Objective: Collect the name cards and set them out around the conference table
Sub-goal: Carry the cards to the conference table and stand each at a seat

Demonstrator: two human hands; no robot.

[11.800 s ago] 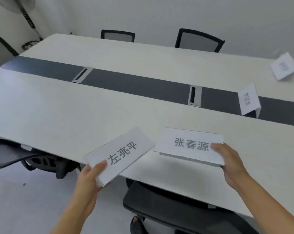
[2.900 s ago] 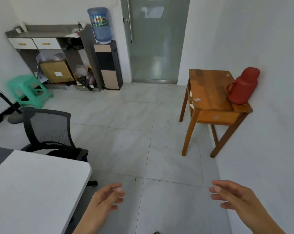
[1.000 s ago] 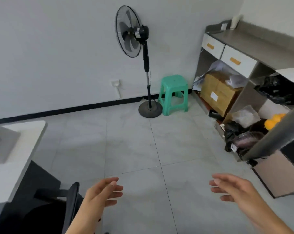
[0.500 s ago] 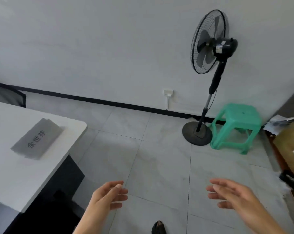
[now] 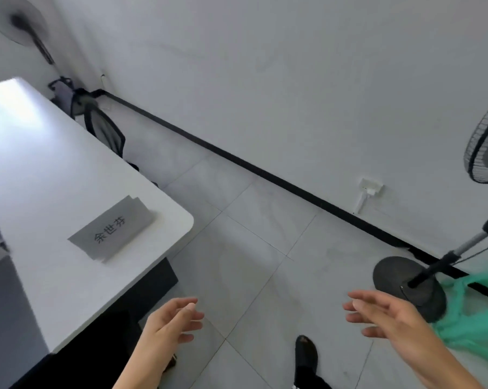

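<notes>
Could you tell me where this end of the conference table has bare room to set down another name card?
The conference table is bare beyond the name card, toward the chair, and between the card and the near edge. Only the rounded corner is taken. Both hands are empty.

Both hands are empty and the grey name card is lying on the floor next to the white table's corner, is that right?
Not quite. The grey folded name card lies on the white conference table near its rounded corner, not on the floor, as the head view shows. The rest holds: the left hand and right hand are both empty.
</notes>
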